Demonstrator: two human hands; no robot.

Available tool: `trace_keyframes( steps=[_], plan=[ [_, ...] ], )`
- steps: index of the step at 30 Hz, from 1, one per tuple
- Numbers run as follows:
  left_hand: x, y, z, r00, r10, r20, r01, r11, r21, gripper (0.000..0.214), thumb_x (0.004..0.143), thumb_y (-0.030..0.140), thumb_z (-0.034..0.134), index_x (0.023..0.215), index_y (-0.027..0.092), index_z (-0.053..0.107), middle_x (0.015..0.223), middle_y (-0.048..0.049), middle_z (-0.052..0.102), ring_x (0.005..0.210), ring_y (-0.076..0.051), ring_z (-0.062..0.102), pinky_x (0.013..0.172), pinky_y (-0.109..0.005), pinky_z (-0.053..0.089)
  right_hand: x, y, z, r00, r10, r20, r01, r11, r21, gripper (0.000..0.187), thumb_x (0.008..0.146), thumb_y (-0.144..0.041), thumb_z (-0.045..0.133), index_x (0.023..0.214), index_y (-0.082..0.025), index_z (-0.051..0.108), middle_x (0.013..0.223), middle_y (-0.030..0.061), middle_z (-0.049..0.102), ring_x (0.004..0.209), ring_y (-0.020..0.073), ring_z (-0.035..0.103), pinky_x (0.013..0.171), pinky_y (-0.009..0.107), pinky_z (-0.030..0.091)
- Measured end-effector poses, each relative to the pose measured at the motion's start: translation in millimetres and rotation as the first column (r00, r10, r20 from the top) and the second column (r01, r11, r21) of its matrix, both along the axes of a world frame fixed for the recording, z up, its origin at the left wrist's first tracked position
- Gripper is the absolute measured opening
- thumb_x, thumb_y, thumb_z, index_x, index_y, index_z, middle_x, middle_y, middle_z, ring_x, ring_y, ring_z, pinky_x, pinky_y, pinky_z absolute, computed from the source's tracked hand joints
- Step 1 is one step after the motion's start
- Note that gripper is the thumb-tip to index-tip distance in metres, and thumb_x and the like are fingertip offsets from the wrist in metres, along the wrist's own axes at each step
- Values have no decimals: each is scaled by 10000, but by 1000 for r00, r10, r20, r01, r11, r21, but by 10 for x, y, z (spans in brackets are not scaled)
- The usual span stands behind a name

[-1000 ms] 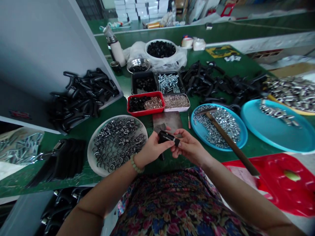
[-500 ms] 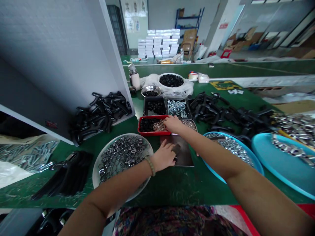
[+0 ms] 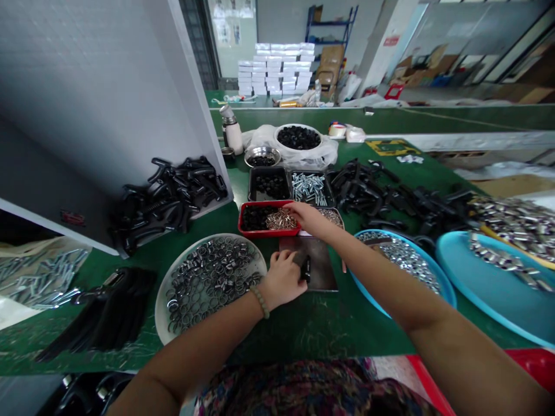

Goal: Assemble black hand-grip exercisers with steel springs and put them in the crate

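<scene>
My left hand [image 3: 282,278] is closed around a small black part [image 3: 307,269] over the left side of a flat metal plate [image 3: 323,263]. The fingers cover most of that part, so its full shape is hidden. My right hand [image 3: 309,219] reaches over the right end of a red tray [image 3: 269,233], its fingers drawn together at a heap of small copper-coloured metal pieces [image 3: 281,219]. The fingertips are partly hidden, and what they pinch cannot be made out. Black pieces [image 3: 255,218] fill the left side of this tray.
Left of my hands stands a round tray of metal rings [image 3: 208,283]. Behind the red tray are a black bin [image 3: 269,184] and a bin of screws [image 3: 310,188]. To the right lie blue trays [image 3: 451,303] and black handle-like parts [image 3: 368,193]. A grey panel [image 3: 191,86] rises at left.
My left hand has closed more and turned slightly, so more of the black part shows. The right hand stays at the copper-coloured pieces. The view has shifted a little.
</scene>
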State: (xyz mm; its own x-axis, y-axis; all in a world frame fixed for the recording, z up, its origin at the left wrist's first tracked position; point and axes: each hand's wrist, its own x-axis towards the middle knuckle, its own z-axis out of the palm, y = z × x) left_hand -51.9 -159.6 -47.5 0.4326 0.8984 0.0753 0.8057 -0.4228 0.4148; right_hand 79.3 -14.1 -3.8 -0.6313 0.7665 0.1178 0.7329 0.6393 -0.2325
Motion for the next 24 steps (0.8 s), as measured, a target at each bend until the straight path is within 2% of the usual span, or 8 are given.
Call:
trace_keyframes(
  steps=[2, 5, 8, 10, 14, 18, 21, 24],
  plan=[
    [23, 10, 2, 1000, 15, 19, -14, 1000, -17, 550, 736, 300, 590, 1265, 189, 485, 1225, -112, 577, 1148, -305, 464, 975, -491, 353, 201, -205, -64, 989, -5, -147, -1, 999, -37, 303, 937, -143, 365, 1116, -166, 608, 1094, 102, 620, 990, 162, 590, 854, 283, 443],
    [34, 16, -6, 1000, 13, 27, -12, 999, -30, 528, 728, 317, 585, 1229, 178, 487, 1229, -122, 561, 1150, -308, 454, 966, -477, 340, 494, -562, -205, 928, -124, -352, 49, 976, -213, 215, 910, -167, 409, 1000, -179, 604, 860, 48, 650, 814, 164, 621, 784, 310, 474],
    [35, 27, -46, 999, 30, 45, -28, 999, -33, 538, 730, 318, 581, 1234, 164, 471, 1239, -141, 547, 1172, -315, 440, 979, -475, 314, 626, -842, -306, 866, -259, -429, 86, 920, -383, 146, 901, -220, 441, 960, -196, 572, 812, 19, 674, 789, 166, 633, 784, 327, 478],
    [39, 35, -79, 998, 43, 52, -41, 999, -35, 556, 729, 315, 581, 1246, 148, 459, 1248, -155, 539, 1178, -319, 439, 983, -479, 304, 619, -932, -345, 854, -302, -425, 120, 907, -404, 128, 889, -256, 480, 905, -193, 591, 844, 28, 681, 821, 168, 630, 787, 315, 472],
    [46, 37, -93, 998, 52, 30, -50, 997, -52, 560, 728, 318, 582, 1247, 148, 457, 1250, -158, 537, 1186, -313, 439, 992, -467, 295, 539, -939, -409, 899, -346, -270, 238, 901, -363, 126, 868, -253, 538, 805, -174, 613, 792, 31, 665, 767, 157, 605, 707, 265, 454],
    [50, 27, -64, 999, 47, 23, -46, 998, -37, 565, 723, 330, 585, 1247, 155, 462, 1241, -151, 539, 1187, -312, 435, 1006, -461, 284, 493, -930, -430, 926, -314, -209, 244, 922, -301, 125, 874, -231, 544, 795, -168, 618, 800, 44, 658, 766, 162, 594, 693, 263, 430],
    [54, 24, -63, 998, 64, -2, -64, 998, -24, 607, 721, 345, 591, 1272, 138, 447, 1237, -148, 544, 1174, -303, 443, 1007, -448, 294, 463, -984, -420, 971, -214, -105, 195, 967, -166, 143, 896, -242, 541, 815, -161, 627, 827, 58, 657, 800, 179, 600, 724, 281, 416],
    [55, 25, -81, 998, 62, -13, -62, 998, -5, 617, 721, 352, 594, 1278, 135, 446, 1242, -145, 543, 1160, -291, 453, 1001, -435, 304, 434, -1056, -431, 989, -139, 45, 137, 990, 42, 173, 920, -255, 522, 846, -146, 634, 836, 78, 655, 824, 212, 602, 727, 312, 396]
  ],
)
